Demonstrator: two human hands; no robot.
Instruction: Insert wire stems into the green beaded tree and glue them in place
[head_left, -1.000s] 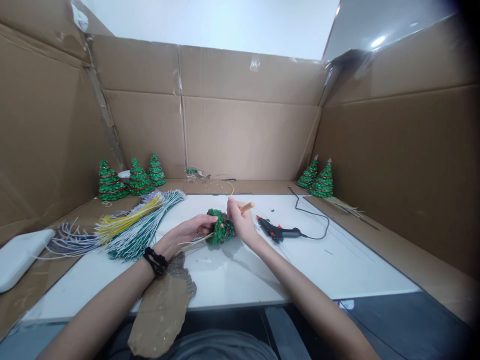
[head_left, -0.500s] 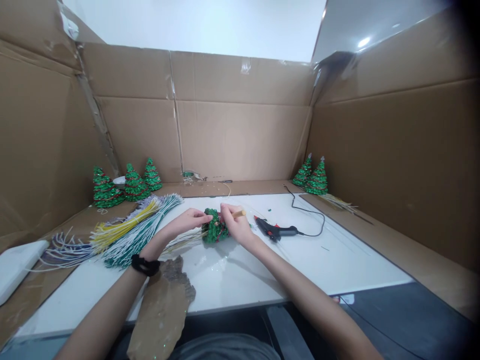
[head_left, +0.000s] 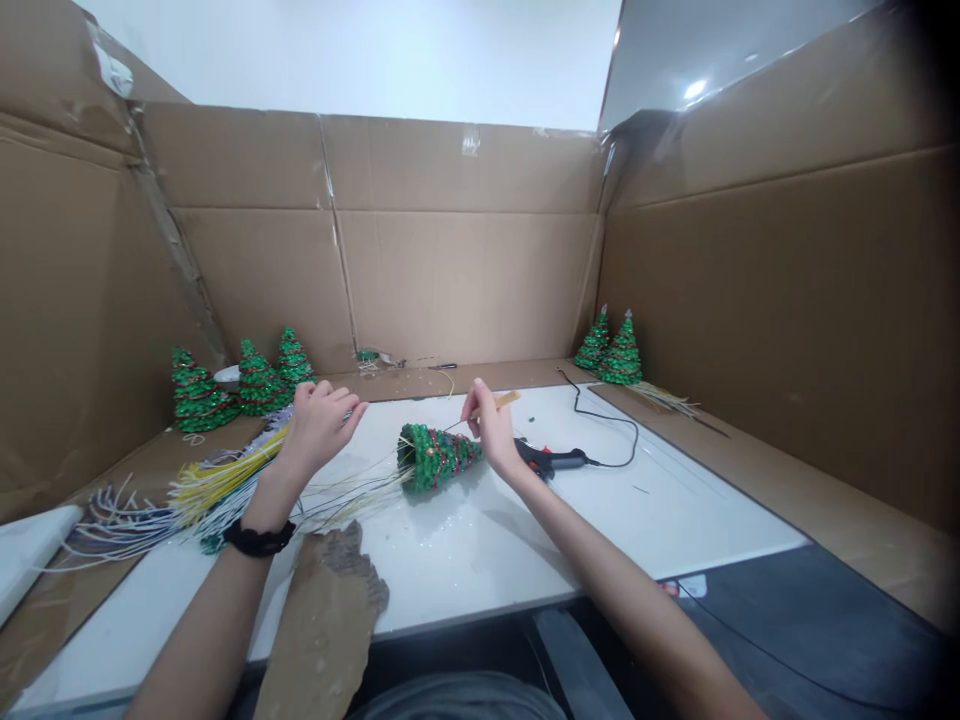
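Observation:
A small green beaded Christmas tree (head_left: 439, 458) lies on its side on the white board, its hollow base facing left and thin wires trailing out of it. Red beads run round its tiers. My right hand (head_left: 491, 425), over the tree's tip, is closed round a tool with a light wooden handle (head_left: 508, 399) and a thin shaft, which looks like an awl. My left hand (head_left: 324, 420) is raised left of the tree, above the trailing wires. Its fingers are curled together with the thumb; whatever they pinch is too fine to make out.
A black glue gun (head_left: 551, 459) lies just right of the tree, its cord running back. Yellow, white and green wire bundles (head_left: 202, 485) lie at left. Finished trees (head_left: 259, 380) stand back left and more trees (head_left: 621, 352) back right. Torn cardboard (head_left: 319, 620) overhangs the front edge.
My left hand has left the tree and swung left and up. My right hand has moved slightly right, still with the wooden-handled tool. More of the tree now shows.

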